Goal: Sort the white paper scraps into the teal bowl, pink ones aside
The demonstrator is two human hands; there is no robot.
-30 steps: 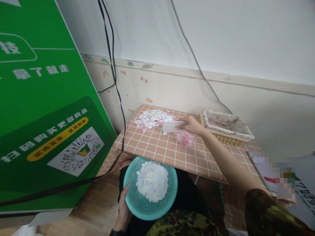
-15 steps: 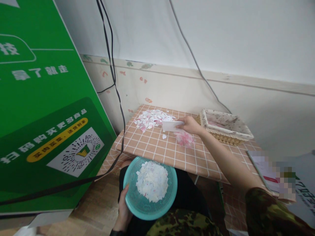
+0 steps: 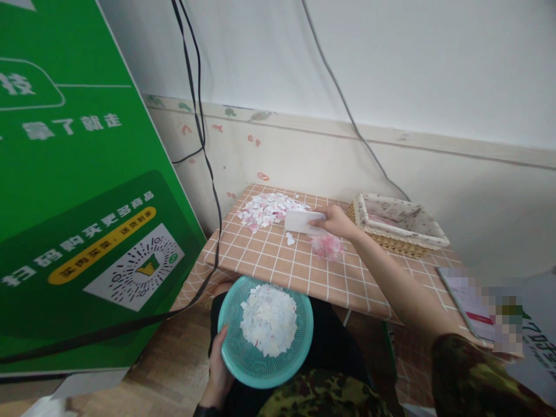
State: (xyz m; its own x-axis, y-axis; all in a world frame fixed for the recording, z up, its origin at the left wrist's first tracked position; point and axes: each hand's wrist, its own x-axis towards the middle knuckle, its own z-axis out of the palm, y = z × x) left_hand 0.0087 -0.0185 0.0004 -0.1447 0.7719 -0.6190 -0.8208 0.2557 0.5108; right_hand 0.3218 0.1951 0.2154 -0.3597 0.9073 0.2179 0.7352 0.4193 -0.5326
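Note:
My left hand (image 3: 220, 366) grips the left rim of a round teal plastic basket (image 3: 302, 353), which rests over my lap below the table edge. Small torn white paper pieces (image 3: 268, 319) are heaped inside it. Over the table, my right hand (image 3: 332, 222) is closed on a flat white card (image 3: 299, 222), held on its edge beside a pile of white and pink paper scraps (image 3: 269, 208). One loose scrap (image 3: 289, 238) lies just below the card. A pink-and-white patch (image 3: 328, 247), perhaps a thin bag, is on the cloth under my right wrist.
The table has a brown checked cloth (image 3: 278, 263). A lined wicker basket (image 3: 397, 226) stands at the back right against the wall. At the right edge lies a flat tablet-like object (image 3: 464, 301). A green sign panel (image 3: 87, 174) and hanging black cables (image 3: 212, 174) flank the left.
The white card has tilted a little, showing more of its broad face. My left hand and the teal basket have stayed in place.

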